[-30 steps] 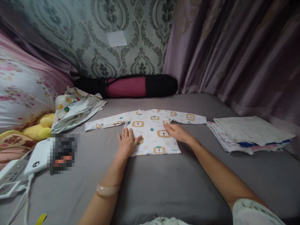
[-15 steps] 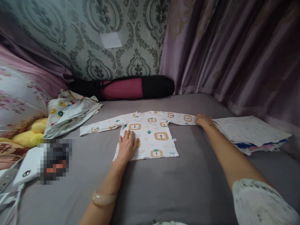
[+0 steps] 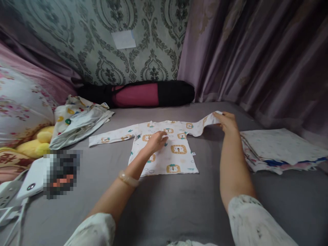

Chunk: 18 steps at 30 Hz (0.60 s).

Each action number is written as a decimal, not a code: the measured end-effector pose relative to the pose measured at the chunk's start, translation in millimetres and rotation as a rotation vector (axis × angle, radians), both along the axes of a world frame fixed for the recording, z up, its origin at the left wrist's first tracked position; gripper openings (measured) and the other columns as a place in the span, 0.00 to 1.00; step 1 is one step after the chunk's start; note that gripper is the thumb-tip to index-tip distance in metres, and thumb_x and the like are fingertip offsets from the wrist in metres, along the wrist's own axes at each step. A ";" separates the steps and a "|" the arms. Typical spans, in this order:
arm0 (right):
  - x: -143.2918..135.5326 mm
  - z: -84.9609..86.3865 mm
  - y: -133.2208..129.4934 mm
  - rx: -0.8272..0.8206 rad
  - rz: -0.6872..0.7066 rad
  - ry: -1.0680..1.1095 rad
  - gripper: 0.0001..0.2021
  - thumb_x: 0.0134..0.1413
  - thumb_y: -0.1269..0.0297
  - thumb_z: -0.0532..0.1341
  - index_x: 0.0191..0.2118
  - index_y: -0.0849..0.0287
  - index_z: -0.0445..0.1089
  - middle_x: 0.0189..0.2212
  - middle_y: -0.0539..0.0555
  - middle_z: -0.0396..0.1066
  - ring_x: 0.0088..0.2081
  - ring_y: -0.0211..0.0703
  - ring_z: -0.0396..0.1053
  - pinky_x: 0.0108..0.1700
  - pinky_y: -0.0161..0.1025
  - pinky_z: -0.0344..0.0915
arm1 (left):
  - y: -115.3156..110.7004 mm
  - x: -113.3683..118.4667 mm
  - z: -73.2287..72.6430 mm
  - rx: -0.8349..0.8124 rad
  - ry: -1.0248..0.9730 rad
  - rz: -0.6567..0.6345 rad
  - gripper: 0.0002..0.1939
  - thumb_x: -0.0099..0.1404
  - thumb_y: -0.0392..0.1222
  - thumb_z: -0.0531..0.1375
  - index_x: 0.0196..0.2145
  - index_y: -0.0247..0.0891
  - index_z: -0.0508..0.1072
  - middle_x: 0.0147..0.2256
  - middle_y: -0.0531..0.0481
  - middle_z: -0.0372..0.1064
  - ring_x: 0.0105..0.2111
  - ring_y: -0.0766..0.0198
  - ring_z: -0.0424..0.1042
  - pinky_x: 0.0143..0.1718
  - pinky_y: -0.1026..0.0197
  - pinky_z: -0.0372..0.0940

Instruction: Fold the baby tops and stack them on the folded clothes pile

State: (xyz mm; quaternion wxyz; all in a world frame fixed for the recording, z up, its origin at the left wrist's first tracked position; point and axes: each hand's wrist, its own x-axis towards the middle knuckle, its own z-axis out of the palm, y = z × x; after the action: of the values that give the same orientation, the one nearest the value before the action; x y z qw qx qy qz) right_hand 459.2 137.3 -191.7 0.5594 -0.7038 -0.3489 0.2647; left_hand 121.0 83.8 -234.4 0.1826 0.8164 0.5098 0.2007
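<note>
A white child's long-sleeved shirt (image 3: 171, 159) with tan lion faces and green leaves lies spread on the bed, its hem toward me. My right hand (image 3: 227, 121) pinches the cuff of the right-side sleeve and holds it up off the sheet, so that the sleeve bends upward. Over the middle of the chest hovers my left hand (image 3: 157, 140), fingers loosely curved and apart, with no cloth plainly gripped. Whether its fingertips touch the fabric I cannot tell. Flat on the sheet, the left-side sleeve stretches outward.
A stack of folded clothes (image 3: 279, 147) lies at right. Crumpled clothes (image 3: 84, 118) and a yellow plush item (image 3: 38, 143) are at left, near a white power bank (image 3: 34, 179) with cables. A black and pink long bag (image 3: 138, 95) lies along the wall on the grey bed (image 3: 176, 212).
My right hand has lifted the sleeve's cuff off the bed. My left hand has left the shirt's lower left side and moved up and right over the chest.
</note>
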 end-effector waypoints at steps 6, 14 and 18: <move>-38.5 22.4 5.3 0.234 -0.145 0.588 0.05 0.51 0.74 0.63 0.31 0.59 0.67 0.24 0.44 0.70 0.25 0.32 0.70 0.24 0.29 0.68 | 56.9 65.9 -15.5 0.004 -0.143 -0.063 0.15 0.66 0.37 0.53 0.47 0.34 0.73 0.46 0.41 0.73 0.44 0.58 0.72 0.49 0.57 0.65; -33.6 22.3 14.9 0.397 -0.065 0.781 0.06 0.48 0.74 0.62 0.30 0.57 0.66 0.27 0.43 0.71 0.28 0.31 0.70 0.26 0.27 0.65 | 77.1 86.1 -44.0 0.103 -0.069 -0.123 0.20 0.66 0.45 0.57 0.53 0.35 0.70 0.58 0.42 0.63 0.59 0.53 0.58 0.62 0.52 0.51; -37.6 24.4 18.1 0.430 -0.022 0.755 0.06 0.45 0.74 0.63 0.29 0.57 0.66 0.26 0.43 0.71 0.27 0.33 0.70 0.25 0.28 0.64 | 69.9 88.5 -36.9 0.018 0.069 -0.074 0.27 0.66 0.54 0.54 0.59 0.42 0.63 0.63 0.45 0.55 0.62 0.48 0.50 0.60 0.47 0.51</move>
State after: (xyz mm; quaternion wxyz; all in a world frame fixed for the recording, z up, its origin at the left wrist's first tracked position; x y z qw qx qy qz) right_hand 421.6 155.4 -167.4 0.7843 -0.4291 -0.1595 0.4187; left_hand 209.5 153.7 -271.4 0.1649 0.8429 0.4832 0.1700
